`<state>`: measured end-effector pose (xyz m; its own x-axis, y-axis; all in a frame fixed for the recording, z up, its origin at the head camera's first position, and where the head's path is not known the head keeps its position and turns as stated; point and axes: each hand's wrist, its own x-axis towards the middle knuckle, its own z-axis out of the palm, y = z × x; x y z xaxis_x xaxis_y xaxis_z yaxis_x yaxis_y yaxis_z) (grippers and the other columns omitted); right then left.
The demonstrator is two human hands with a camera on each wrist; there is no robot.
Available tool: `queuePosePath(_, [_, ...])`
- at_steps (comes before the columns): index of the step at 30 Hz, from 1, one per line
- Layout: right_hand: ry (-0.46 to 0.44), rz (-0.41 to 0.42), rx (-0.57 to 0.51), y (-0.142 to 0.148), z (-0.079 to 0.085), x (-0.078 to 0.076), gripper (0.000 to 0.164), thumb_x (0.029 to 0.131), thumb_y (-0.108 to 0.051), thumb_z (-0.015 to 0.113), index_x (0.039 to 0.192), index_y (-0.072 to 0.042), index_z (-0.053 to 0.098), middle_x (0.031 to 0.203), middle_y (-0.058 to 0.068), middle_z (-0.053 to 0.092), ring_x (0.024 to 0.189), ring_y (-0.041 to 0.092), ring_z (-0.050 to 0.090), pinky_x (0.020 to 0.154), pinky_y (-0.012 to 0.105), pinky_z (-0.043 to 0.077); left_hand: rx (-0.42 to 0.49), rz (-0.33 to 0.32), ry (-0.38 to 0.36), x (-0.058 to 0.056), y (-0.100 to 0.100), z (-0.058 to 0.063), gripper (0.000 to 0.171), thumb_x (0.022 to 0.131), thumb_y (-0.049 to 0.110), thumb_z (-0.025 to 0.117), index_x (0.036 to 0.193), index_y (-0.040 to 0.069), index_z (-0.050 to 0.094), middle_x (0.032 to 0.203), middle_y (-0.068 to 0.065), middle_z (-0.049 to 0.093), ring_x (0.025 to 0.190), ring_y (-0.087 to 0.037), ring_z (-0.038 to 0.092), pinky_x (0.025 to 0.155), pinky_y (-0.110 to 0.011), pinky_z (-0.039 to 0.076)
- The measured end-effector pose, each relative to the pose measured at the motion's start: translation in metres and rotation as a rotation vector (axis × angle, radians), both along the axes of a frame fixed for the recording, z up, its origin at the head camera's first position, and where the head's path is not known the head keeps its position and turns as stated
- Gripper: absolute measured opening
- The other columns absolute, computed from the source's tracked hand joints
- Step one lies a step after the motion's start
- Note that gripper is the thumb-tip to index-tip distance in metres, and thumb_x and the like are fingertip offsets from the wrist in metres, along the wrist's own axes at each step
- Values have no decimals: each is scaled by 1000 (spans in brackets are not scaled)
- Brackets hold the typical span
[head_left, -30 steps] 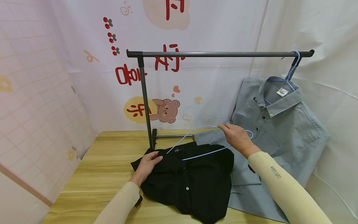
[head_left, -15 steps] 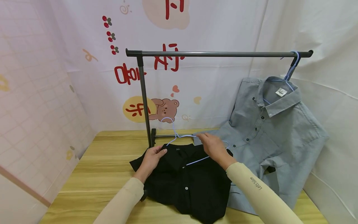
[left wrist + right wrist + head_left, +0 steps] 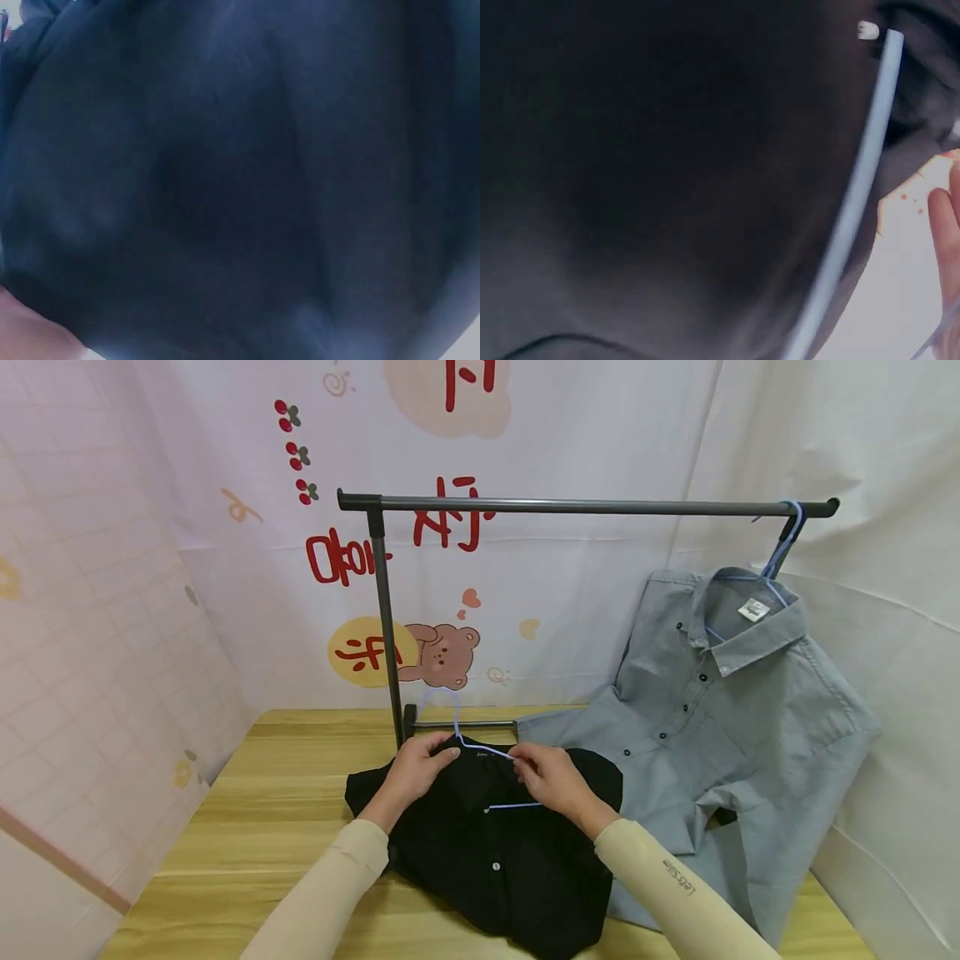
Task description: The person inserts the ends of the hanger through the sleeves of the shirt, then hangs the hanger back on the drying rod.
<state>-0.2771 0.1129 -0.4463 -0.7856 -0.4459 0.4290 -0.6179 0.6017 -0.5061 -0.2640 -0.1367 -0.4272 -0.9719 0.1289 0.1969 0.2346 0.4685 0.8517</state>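
A black shirt with white buttons lies front up on the wooden table. Its collar is pinched by my left hand. My right hand grips a light blue hanger by its upper right arm. The hanger's left part is inside the shirt, out of sight, while its hook rises above the collar. In the right wrist view the hanger bar crosses the dark cloth close to a white button. Dark cloth fills most of the left wrist view.
Behind the shirt stands a dark metal clothes rack. A grey-blue shirt hangs from its right end on another blue hanger, the lower part spread over the table. A printed curtain backs the scene.
My right hand has moved left and slightly down with the hanger, whose left side has slid deeper into the black shirt. My left hand has shifted right along the collar, closer to the hook.
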Motion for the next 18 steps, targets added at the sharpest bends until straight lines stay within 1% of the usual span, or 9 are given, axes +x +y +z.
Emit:
queuePosePath(3, [-170, 41, -41, -8, 9, -1, 32, 100, -18, 61, 131, -10, 63, 128, 5, 63, 113, 21, 62, 94, 42, 50, -33, -40, -25, 2, 2, 2, 30, 97, 17, 66, 125, 7, 69, 122, -6, 68, 120, -25, 59, 103, -47, 43])
queuePosePath(5, [-231, 79, -11, -14, 15, -3, 51, 100, -30, 61, 145, -11, 50, 148, 8, 47, 134, 26, 46, 107, 48, 38, -58, -86, -13, 3, 6, 3, 32, 97, 17, 66, 127, 6, 68, 125, -7, 67, 122, -26, 58, 103, -48, 42])
queuePosePath(7, [-237, 119, 53, -20, 21, -6, 62, 98, -39, 61, 150, -10, 43, 154, 9, 40, 142, 28, 36, 115, 50, 25, -80, -129, 7, 4, 10, 5, 32, 97, 18, 66, 127, 7, 68, 126, -7, 66, 122, -26, 58, 102, -47, 44])
queuePosePath(8, [-227, 135, 81, -23, 23, -7, 62, 98, -42, 61, 148, -10, 46, 152, 9, 43, 140, 27, 39, 116, 51, 21, -90, -141, 22, 5, 12, 6, 32, 97, 19, 66, 127, 8, 69, 126, -7, 67, 121, -26, 59, 101, -47, 45])
queuePosePath(10, [-176, 142, 136, -27, 25, -9, 51, 97, -44, 63, 134, -9, 59, 131, 9, 62, 124, 23, 56, 117, 49, 19, -92, -140, 43, 6, 15, 8, 31, 97, 19, 67, 126, 9, 69, 124, -5, 67, 119, -25, 60, 99, -47, 46])
queuePosePath(12, [-140, 125, 161, -29, 26, -10, 34, 96, -42, 64, 114, -13, 68, 97, 2, 70, 92, 16, 67, 107, 41, 38, -89, -120, 65, 7, 17, 8, 31, 96, 20, 67, 125, 9, 70, 122, -5, 68, 117, -24, 61, 98, -46, 47])
queuePosePath(14, [-142, 94, 167, -31, 28, -10, 23, 96, -40, 65, 98, -17, 69, 73, -4, 61, 65, 12, 59, 84, 34, 51, -83, -90, 86, 8, 18, 8, 30, 96, 20, 67, 125, 10, 70, 119, -4, 70, 114, -23, 63, 97, -45, 48])
queuePosePath(16, [-160, 47, 173, -31, 30, -10, 22, 96, -40, 65, 92, -19, 68, 66, -5, 55, 57, 12, 52, 62, 31, 48, -79, -58, 116, 7, 19, 6, 30, 96, 20, 68, 124, 10, 71, 117, -4, 71, 112, -23, 64, 95, -45, 50])
queuePosePath(18, [-167, -13, 186, -32, 31, -9, 21, 96, -40, 65, 96, -20, 71, 72, -4, 60, 62, 14, 56, 58, 33, 46, -73, -26, 143, 6, 20, 5, 28, 95, 20, 68, 122, 11, 72, 114, -4, 72, 109, -23, 66, 92, -44, 51])
